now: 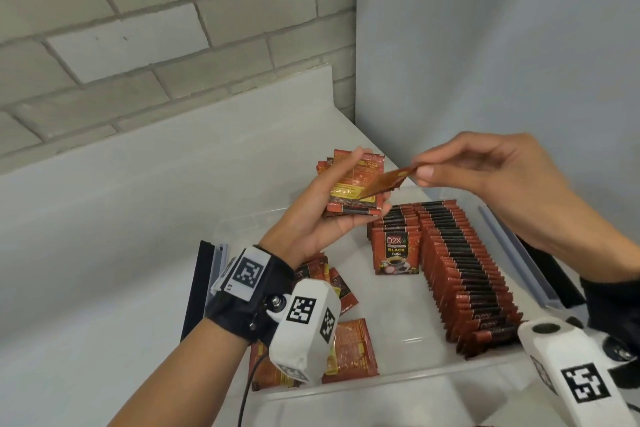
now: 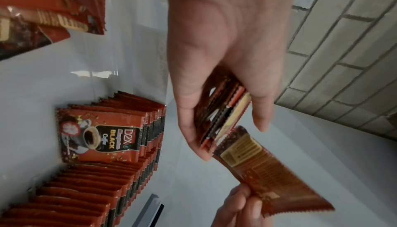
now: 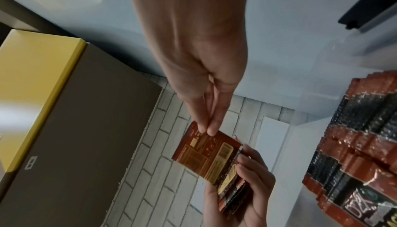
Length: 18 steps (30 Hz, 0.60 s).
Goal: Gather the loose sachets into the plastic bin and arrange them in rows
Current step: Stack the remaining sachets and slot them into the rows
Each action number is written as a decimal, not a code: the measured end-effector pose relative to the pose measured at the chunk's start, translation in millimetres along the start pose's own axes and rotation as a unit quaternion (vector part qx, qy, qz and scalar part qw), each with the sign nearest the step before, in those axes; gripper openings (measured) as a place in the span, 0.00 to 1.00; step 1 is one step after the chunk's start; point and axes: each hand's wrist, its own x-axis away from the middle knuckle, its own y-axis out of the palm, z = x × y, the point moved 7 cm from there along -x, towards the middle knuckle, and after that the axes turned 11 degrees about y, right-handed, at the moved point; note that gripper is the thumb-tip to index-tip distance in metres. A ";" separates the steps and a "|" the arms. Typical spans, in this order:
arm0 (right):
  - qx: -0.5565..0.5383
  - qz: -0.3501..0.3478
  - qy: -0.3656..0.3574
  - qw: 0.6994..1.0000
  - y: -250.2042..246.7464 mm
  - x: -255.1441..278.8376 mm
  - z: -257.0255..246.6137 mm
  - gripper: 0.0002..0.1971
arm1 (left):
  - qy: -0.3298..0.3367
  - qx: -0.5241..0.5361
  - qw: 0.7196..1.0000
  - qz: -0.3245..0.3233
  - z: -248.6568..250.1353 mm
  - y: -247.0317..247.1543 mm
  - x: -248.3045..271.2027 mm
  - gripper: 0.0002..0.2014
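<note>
Left hand (image 1: 322,215) raised palm up, fingers curled round a stack of sachets (image 1: 349,184), right hand (image 1: 485,166) at its 3 o'clock, thumb and forefinger pinching one sachet (image 1: 384,182), both forearms extended forward

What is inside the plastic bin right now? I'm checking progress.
Inside the plastic bin: two rows of upright sachets and loose sachets lying flat, partly hidden by the left wrist camera.

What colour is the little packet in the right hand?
The sachet is reddish-brown with gold printing, pinched by the right hand. The right wrist view shows it best.
</note>
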 end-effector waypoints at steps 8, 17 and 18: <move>0.086 -0.005 -0.047 0.995 1.9 8.7 -0.9 0.09 | -0.004 0.009 1.000 -0.029 -1.7 6.0 -0.4 0.19; 0.097 -0.052 0.025 0.994 6.4 1.6 11.7 0.12 | 0.061 0.017 0.996 -0.063 6.6 5.6 -1.7 0.17; 0.071 -0.048 0.047 0.995 5.6 0.8 12.9 0.12 | 0.072 0.025 0.995 -0.061 7.8 4.5 -2.6 0.17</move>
